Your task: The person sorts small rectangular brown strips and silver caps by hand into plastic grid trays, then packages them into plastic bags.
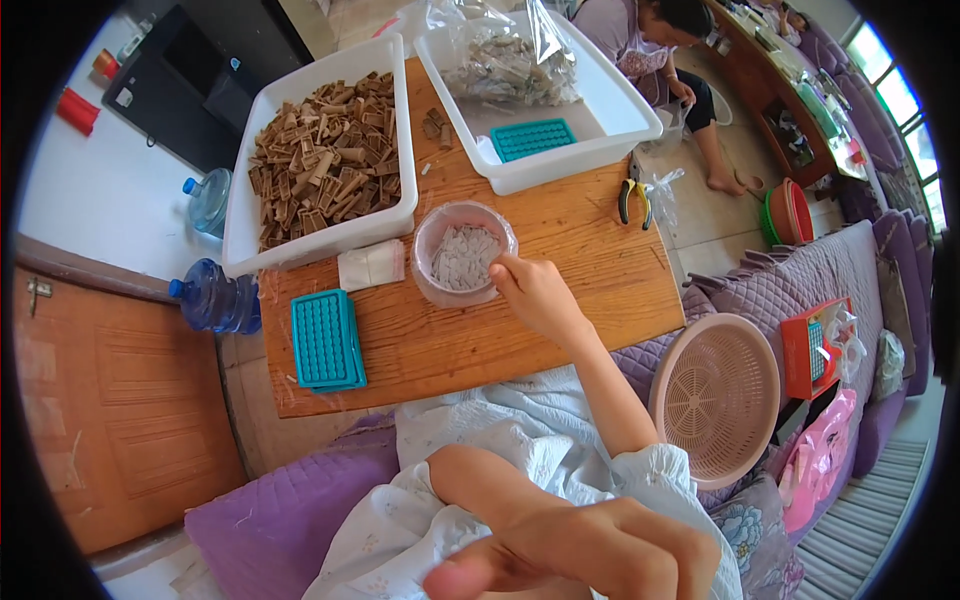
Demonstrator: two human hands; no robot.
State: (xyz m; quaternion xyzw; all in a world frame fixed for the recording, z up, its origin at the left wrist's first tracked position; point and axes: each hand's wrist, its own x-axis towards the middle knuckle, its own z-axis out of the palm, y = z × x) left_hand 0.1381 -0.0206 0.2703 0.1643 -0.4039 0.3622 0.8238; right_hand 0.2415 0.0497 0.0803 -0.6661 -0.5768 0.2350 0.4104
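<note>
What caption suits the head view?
Right hand reaches into a bowl of pale pieces on a wooden board.

Centre frame, a clear pinkish bowl (462, 252) holds pale grey-white bits (463, 258); upper left, a white bin (318, 160) holds brown sticks (326, 156); lower left, a teal tray (327, 340) has a grid of holes. The board (480, 320) is orange-brown wood; at right, a pink basket (716, 396) is slotted; the cushions (800, 285) are quilted purple.

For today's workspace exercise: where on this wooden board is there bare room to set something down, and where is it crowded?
Bare wood on the wooden board lies right of the bowl of pale flakes, below the pliers; another patch lies along the near edge between the teal grid trays and the right hand. The far side is crowded by the tub of brown pieces and the second white tub.
</note>
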